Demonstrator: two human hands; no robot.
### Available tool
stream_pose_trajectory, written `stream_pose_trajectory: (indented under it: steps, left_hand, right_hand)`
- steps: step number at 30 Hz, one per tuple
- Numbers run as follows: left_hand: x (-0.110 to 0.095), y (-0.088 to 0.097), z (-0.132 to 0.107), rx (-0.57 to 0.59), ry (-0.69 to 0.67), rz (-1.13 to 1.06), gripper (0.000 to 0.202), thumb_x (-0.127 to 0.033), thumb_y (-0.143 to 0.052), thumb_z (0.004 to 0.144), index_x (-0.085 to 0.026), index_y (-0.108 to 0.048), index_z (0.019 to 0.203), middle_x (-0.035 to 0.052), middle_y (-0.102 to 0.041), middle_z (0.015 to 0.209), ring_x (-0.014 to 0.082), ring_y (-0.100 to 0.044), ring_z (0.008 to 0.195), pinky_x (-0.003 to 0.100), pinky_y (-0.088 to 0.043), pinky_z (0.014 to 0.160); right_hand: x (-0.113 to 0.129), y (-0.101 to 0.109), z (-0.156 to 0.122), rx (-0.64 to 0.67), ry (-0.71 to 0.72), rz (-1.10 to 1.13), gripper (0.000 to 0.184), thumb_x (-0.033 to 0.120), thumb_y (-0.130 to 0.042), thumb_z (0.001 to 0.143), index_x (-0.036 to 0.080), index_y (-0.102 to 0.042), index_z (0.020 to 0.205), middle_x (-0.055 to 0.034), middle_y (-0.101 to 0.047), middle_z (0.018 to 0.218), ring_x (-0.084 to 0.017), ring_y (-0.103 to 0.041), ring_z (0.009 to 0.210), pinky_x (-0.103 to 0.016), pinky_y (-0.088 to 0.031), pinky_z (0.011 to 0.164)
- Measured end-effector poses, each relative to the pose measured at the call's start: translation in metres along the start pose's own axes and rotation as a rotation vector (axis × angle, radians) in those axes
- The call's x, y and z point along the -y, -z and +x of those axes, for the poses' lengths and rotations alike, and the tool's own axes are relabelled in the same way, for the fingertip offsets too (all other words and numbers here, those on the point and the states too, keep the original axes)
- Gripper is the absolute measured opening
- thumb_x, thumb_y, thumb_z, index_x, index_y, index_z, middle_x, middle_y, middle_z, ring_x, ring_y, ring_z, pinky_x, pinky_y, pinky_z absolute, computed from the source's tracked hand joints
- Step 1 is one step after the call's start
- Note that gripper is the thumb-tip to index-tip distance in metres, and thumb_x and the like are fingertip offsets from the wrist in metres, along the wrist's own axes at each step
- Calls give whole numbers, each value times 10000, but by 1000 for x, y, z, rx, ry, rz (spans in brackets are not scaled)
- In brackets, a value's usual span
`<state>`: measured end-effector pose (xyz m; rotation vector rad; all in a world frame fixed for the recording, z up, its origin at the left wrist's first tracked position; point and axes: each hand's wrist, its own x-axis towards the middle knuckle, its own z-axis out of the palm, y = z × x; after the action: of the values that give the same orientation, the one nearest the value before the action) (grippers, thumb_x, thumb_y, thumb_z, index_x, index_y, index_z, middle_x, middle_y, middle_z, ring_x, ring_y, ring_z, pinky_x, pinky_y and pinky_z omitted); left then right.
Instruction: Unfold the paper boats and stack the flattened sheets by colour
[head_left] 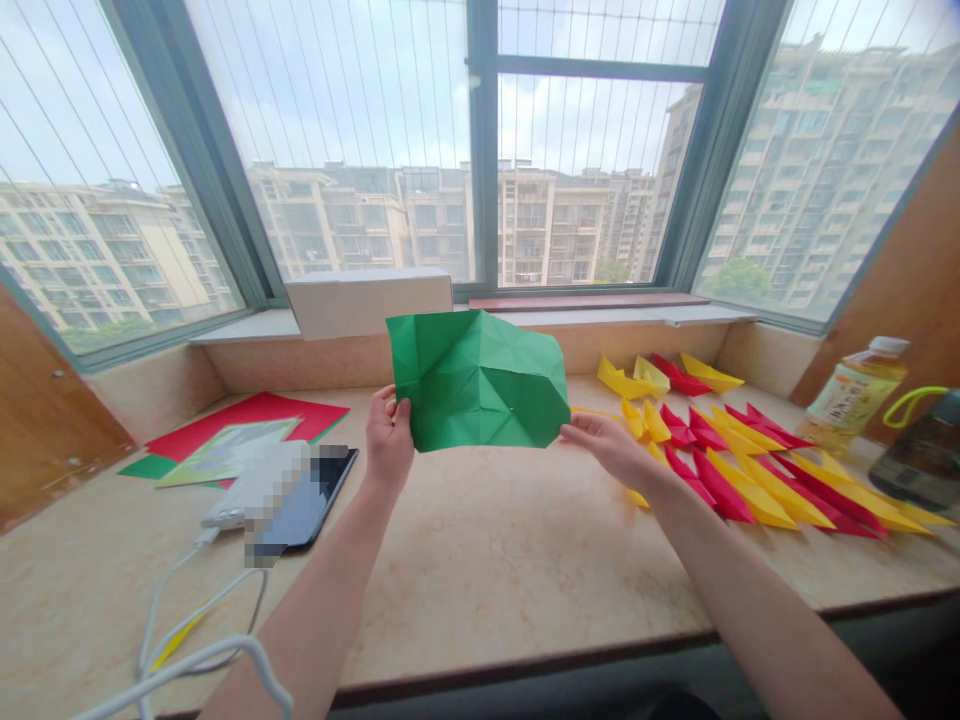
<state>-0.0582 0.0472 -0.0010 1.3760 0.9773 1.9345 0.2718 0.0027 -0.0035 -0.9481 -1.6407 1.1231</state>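
Observation:
A sheet of green paper, marked with crossing creases, is held up above the stone ledge. My left hand pinches its left edge, thumb in front. At the lower right corner, the fingers of my right hand are closed on the paper. The sheet is spread out between both hands, slightly bent along its fold lines. Behind and to the right of my right hand stand several folded paper boats in yellow and red, set in rows.
On the left lie red paper sheets, a white power bank with a cable, and a phone. A white box stands on the windowsill. A drink bottle and a dark bottle are at the right. The ledge ends in front.

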Motion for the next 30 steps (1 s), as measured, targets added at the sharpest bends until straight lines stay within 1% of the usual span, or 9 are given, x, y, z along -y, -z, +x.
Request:
stream_pose_trajectory:
  steps: [3,6,8,11,15,17,21,27,30]
  left_hand:
    - [0,5,5,-41,-11,42,373,-441,-654,828,-216,-524,1096,17,-695,854,141,-643,704,223,-479,606]
    - [1,7,7,-40,-29,81,360,-442,-640,834,-210,-527,1086,17,-697,833,147,-643,706,229,-485,613]
    - [2,7,6,-27,-42,108,345,-437,-633,837,-206,-531,1072,14,-694,810,145,-636,689,227,-479,600]
    - [3,5,5,-33,-45,137,317,-411,-628,838,-203,-534,1059,13,-690,795,141,-628,670,223,-472,587]
    - [5,3,4,-32,-19,127,289,-376,-611,845,-203,-532,1062,18,-687,808,148,-637,686,235,-483,598]
    - [7,2,3,-28,-19,121,274,-369,-601,852,-204,-532,1060,18,-683,812,151,-640,694,242,-488,606]
    - [9,2,2,-10,-44,135,276,-383,-587,867,-204,-528,1069,23,-681,826,156,-642,706,249,-489,617]
    - [8,8,4,-48,-158,285,294,-439,-574,887,-199,-548,1054,21,-667,810,163,-627,714,255,-467,623]
    - [7,8,4,-37,-183,301,316,-467,-577,887,-201,-554,1056,23,-665,829,161,-626,732,256,-468,643]
  right_hand:
    - [-1,6,3,-133,27,4,390,544,-671,797,196,-727,966,-61,-742,959,-195,-664,835,-316,-503,778]
    - [-1,11,5,-237,14,-38,403,551,-691,761,180,-721,913,-46,-728,791,-159,-629,639,-284,-494,627]
    - [-2,12,6,-285,3,-81,404,549,-692,751,169,-720,884,-31,-700,695,-144,-594,558,-275,-480,568]
    - [-3,11,6,-327,-7,-121,407,541,-684,752,161,-725,890,-29,-692,664,-145,-591,528,-273,-478,536]
    - [-4,9,6,-381,1,-109,414,533,-678,764,164,-724,946,-45,-729,763,-152,-627,578,-281,-510,586]
    - [-5,9,6,-387,0,-107,422,535,-667,778,163,-715,971,-44,-728,748,-153,-628,582,-281,-511,592]
    - [-6,9,6,-359,-14,-103,438,530,-660,790,154,-697,1012,-23,-688,621,-147,-599,523,-267,-479,534]
    - [-5,6,6,-382,-79,-28,380,457,-724,725,151,-687,949,-23,-688,611,-134,-585,480,-255,-454,492]
    - [0,6,4,-289,-74,-2,381,489,-700,756,158,-693,947,-30,-698,644,-138,-608,540,-239,-444,498]
